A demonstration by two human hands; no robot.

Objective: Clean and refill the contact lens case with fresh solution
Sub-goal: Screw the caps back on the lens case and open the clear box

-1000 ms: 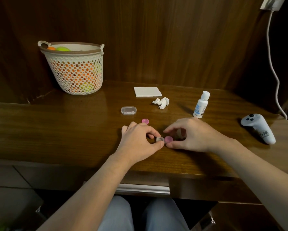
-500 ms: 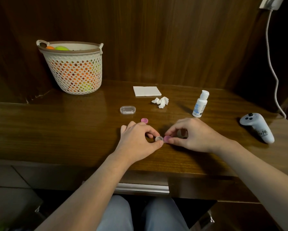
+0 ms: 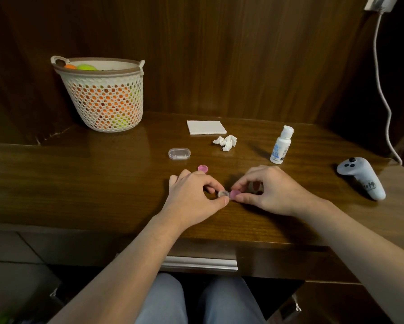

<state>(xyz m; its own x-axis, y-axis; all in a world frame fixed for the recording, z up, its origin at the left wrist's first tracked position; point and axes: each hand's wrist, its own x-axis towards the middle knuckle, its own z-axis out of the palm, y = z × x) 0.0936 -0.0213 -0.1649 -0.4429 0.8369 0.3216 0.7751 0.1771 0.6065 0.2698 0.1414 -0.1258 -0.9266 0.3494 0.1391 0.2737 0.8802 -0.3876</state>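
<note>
Left hand (image 3: 191, 195) pinches lens case (image 3: 223, 194); right hand (image 3: 271, 190) pinches pink cap (image 3: 234, 194).

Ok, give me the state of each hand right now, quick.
Left hand: pinches the clear lens case well.
Right hand: pinches the pink cap beside it.

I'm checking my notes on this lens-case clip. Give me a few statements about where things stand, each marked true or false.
1. The left hand pinches the clear lens case. True.
2. The right hand holds the solution bottle. False: it pinches a pink cap; the bottle stands alone, capped.
3. A second pink cap lies loose on the desk. True.
4. The crumpled tissue is in the basket. False: it lies on the desk by the folded white napkin.
</note>
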